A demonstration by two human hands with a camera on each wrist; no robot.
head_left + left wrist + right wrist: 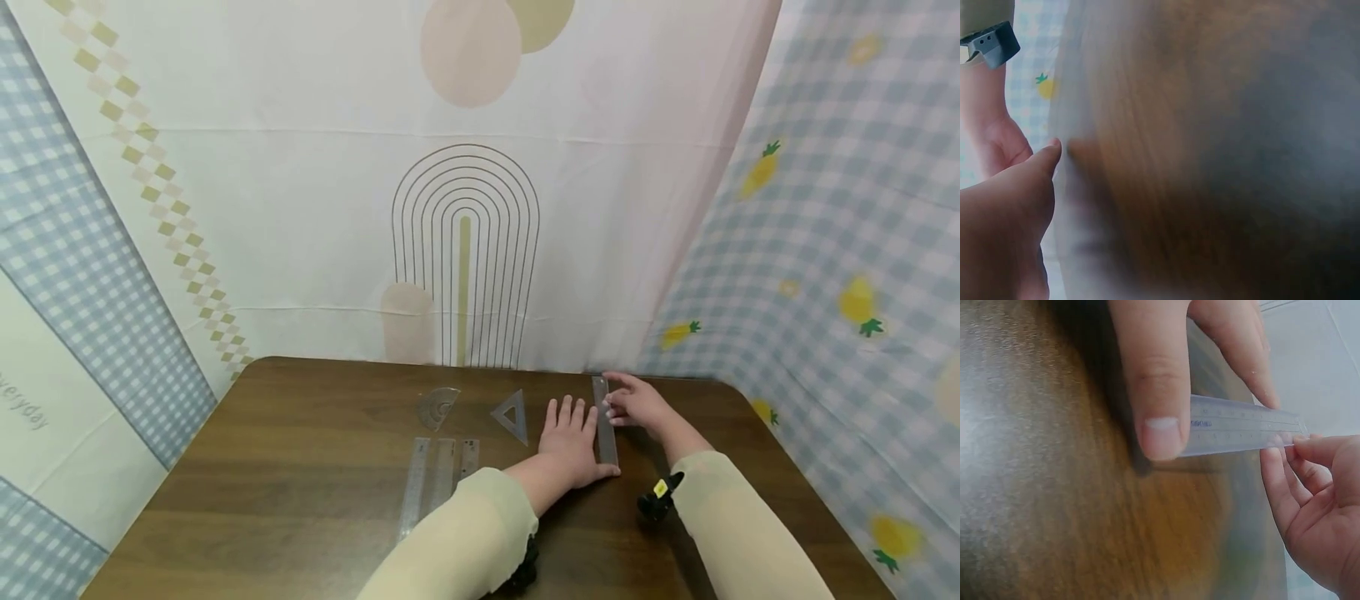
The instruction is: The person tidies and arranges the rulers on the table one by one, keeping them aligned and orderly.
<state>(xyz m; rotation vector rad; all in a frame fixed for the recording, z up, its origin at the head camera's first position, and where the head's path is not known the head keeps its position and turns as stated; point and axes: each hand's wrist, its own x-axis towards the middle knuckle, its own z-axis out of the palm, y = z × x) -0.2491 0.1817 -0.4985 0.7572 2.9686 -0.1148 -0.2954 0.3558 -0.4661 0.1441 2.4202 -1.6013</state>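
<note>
Right hand (641, 406) is pinching the clear ruler (607, 442); left hand (572, 445) is touching it, fingers unclenched.
Uneven pressing is risking to skew it.

Left of the gripped clear straight plastic ruler (606, 440) lie a clear plastic triangle (521, 420) and, farther, a clear semicircular plastic protractor (437, 407).

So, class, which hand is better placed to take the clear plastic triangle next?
Probably the left hand: it lies nearer, between the triangle and the right hand, which is at the long clear plastic ruler.
</note>
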